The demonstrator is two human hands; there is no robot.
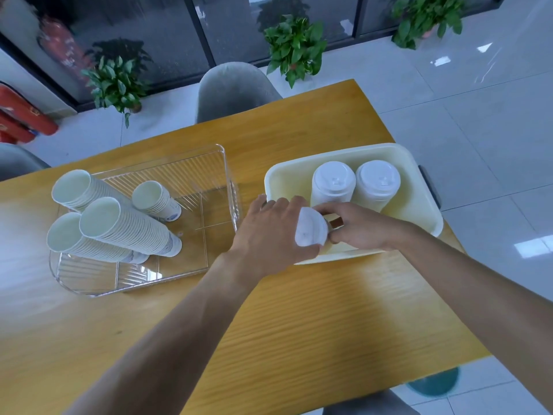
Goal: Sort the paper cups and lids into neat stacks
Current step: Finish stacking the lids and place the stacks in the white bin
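Both hands gripped one short stack of white plastic lids [311,232] at the cream plastic tray's [398,154] near-left corner: left hand [269,232] cupping it, right hand [359,226] pinching it.

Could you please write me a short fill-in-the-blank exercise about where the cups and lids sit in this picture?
1. The clear ribbed plastic tray holds ____ stacks of white paper cups.
2. The two upright stacks of white plastic lids stand in the ____ rectangular tray.
3. Both hands, left hand and right hand, hold a white lid over the ____ wooden table.

Missing words: four; cream; yellow
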